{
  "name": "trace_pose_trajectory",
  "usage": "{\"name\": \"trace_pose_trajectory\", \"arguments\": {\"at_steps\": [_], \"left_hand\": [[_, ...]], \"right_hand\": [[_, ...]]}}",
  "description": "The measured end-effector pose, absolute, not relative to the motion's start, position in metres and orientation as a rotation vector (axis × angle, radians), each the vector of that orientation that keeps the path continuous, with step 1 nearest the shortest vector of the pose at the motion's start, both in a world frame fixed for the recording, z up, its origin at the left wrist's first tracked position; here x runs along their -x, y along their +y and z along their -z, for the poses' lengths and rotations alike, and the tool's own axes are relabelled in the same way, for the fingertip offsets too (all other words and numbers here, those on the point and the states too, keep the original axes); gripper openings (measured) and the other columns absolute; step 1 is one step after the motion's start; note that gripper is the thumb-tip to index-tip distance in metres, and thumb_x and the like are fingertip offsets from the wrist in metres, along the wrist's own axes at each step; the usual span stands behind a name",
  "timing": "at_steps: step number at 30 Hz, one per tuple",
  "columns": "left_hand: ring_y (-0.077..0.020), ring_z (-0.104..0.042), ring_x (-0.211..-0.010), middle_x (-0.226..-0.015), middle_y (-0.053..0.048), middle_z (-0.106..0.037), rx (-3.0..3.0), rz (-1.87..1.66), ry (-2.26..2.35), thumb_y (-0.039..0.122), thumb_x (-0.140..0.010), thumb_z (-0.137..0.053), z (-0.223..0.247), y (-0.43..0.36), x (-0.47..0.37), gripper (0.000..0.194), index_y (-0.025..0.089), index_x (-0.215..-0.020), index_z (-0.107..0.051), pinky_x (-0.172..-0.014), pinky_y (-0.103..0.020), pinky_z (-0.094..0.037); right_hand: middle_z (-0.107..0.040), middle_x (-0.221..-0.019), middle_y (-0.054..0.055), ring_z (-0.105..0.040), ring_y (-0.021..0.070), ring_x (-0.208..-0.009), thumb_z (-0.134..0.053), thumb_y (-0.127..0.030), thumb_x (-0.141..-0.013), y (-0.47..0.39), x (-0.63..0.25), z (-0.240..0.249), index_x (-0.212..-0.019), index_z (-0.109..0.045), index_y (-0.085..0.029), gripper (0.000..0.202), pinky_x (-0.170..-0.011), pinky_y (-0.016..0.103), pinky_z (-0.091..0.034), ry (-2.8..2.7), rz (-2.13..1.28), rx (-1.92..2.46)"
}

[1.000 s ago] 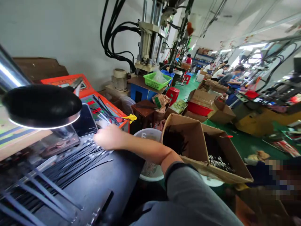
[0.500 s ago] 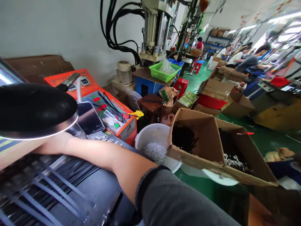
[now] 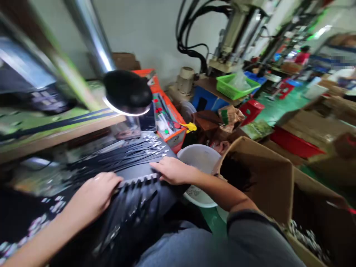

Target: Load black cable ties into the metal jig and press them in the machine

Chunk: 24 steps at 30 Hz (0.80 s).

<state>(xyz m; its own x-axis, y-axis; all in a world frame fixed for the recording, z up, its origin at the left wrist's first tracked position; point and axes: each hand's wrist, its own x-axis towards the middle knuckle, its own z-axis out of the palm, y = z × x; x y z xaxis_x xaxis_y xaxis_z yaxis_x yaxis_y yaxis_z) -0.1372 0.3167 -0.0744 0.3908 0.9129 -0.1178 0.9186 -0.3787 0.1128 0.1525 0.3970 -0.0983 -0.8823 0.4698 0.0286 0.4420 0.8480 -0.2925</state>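
A slotted metal bar [image 3: 140, 180] lies across the front edge of the dark table, with several black straps [image 3: 130, 207] hanging from it towards my lap. My left hand [image 3: 97, 191] is closed round its left end, fingers curled over the top. At the opposite end, my right hand [image 3: 174, 170] grips the bar between thumb and fingers. Behind the bar, more black straps [image 3: 122, 157] with pale tips lie on the table. Motion blur hides the finer detail of the bar and the straps.
A round black lamp [image 3: 128, 91] hangs over the table beside a press [image 3: 63, 63]. An orange control box [image 3: 174, 115] stands behind. On my right are a white bucket [image 3: 198, 154] and cardboard boxes [image 3: 267, 185]. Pale-tipped pieces [image 3: 36, 222] lie at lower left.
My view has swung left and down. My right hand has come from under the lamp to the bar's right end. My left hand now shows, gripping the other end.
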Motion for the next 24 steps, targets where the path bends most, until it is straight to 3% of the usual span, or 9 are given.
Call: {"name": "trace_pose_trajectory", "arguments": {"at_steps": [4,7,10,12,14,16,18,21,24], "left_hand": [[-0.0270,-0.059,-0.103,-0.107,-0.009,-0.067,-2.315,-0.096,1.695,0.026,-0.087,-0.043,0.089,0.315,0.120,0.031,0.021,-0.106,-0.068,-0.093,-0.039,-0.046],[-0.0260,-0.060,-0.099,-0.100,-0.010,-0.067,-1.979,-0.301,1.769,0.044,-0.096,-0.034,0.078,0.309,0.111,0.043,0.018,-0.097,-0.068,-0.094,-0.039,-0.044],[-0.0229,-0.062,-0.090,-0.092,-0.007,-0.069,-1.472,-0.353,1.473,0.063,-0.096,-0.021,0.061,0.289,0.095,0.066,0.018,-0.088,-0.069,-0.088,-0.035,-0.047],[-0.0213,-0.063,-0.087,-0.091,-0.006,-0.069,-1.249,-0.379,1.219,0.067,-0.092,-0.034,0.054,0.277,0.083,0.061,0.017,-0.095,-0.067,-0.084,-0.033,-0.049],[-0.0201,-0.062,-0.080,-0.085,-0.003,-0.067,-1.179,-0.403,1.130,0.060,-0.085,-0.054,0.049,0.273,0.079,0.048,0.017,-0.106,-0.061,-0.077,-0.032,-0.051],[-0.0196,-0.062,-0.077,-0.085,-0.001,-0.066,-1.289,-0.434,1.259,0.048,-0.080,-0.062,0.047,0.277,0.090,0.044,0.019,-0.113,-0.056,-0.074,-0.033,-0.052],[-0.0218,-0.063,-0.087,-0.097,-0.004,-0.066,-1.553,-0.484,1.588,0.043,-0.080,-0.062,0.047,0.281,0.117,0.044,0.021,-0.118,-0.055,-0.082,-0.036,-0.051],[-0.0252,-0.059,-0.105,-0.112,-0.008,-0.063,-1.872,-0.486,2.072,0.040,-0.084,-0.059,0.051,0.268,0.160,0.039,0.020,-0.118,-0.057,-0.095,-0.039,-0.047],[-0.0228,-0.059,-0.100,-0.107,-0.006,-0.063,-1.914,-0.237,1.940,0.042,-0.086,-0.059,0.061,0.225,0.172,0.027,0.022,-0.105,-0.061,-0.089,-0.034,-0.048]], "right_hand": [[-0.064,-0.124,0.015,-0.059,0.0238,-0.113,-0.053,-0.018,-0.093,0.394,-0.151,0.105,-0.137,-0.049,-0.012,0.045,-0.097,0.036,-0.049,-2.804,-0.635,0.584],[-0.060,-0.133,0.015,-0.057,0.0218,-0.121,-0.044,-0.010,-0.091,0.398,-0.148,0.104,-0.137,-0.051,-0.012,0.046,-0.104,0.037,-0.047,-2.645,-0.768,0.622],[-0.051,-0.144,0.017,-0.051,0.0224,-0.130,-0.049,-0.012,-0.090,0.392,-0.134,0.104,-0.143,-0.044,-0.011,0.054,-0.109,0.038,-0.043,-2.643,-0.766,0.477],[-0.057,-0.138,0.015,-0.054,0.0225,-0.126,-0.056,-0.016,-0.088,0.387,-0.113,0.105,-0.137,-0.050,-0.012,0.050,-0.108,0.036,-0.044,-2.743,-0.743,0.319],[-0.067,-0.121,0.011,-0.061,0.0222,-0.114,-0.059,-0.019,-0.087,0.391,-0.094,0.103,-0.123,-0.061,-0.014,0.036,-0.100,0.034,-0.049,-2.779,-0.681,0.393],[-0.069,-0.112,0.009,-0.064,0.0210,-0.105,-0.054,-0.015,-0.088,0.407,-0.084,0.096,-0.116,-0.063,-0.016,0.029,-0.095,0.033,-0.051,-2.712,-0.603,0.656],[-0.066,-0.121,0.012,-0.061,0.0220,-0.113,-0.050,-0.010,-0.087,0.426,-0.088,0.089,-0.124,-0.059,-0.014,0.038,-0.101,0.036,-0.049,-2.660,-0.509,0.843],[-0.048,-0.145,0.020,-0.044,0.0291,-0.137,-0.059,-0.017,-0.086,0.433,-0.116,0.088,-0.140,-0.048,-0.010,0.056,-0.117,0.048,-0.035,-2.738,-0.343,0.872],[-0.031,-0.157,0.017,-0.024,0.0301,-0.149,-0.065,-0.033,-0.087,0.400,-0.147,0.102,-0.145,-0.045,-0.016,0.063,-0.120,0.051,-0.030,-2.840,-0.386,0.682]]}}
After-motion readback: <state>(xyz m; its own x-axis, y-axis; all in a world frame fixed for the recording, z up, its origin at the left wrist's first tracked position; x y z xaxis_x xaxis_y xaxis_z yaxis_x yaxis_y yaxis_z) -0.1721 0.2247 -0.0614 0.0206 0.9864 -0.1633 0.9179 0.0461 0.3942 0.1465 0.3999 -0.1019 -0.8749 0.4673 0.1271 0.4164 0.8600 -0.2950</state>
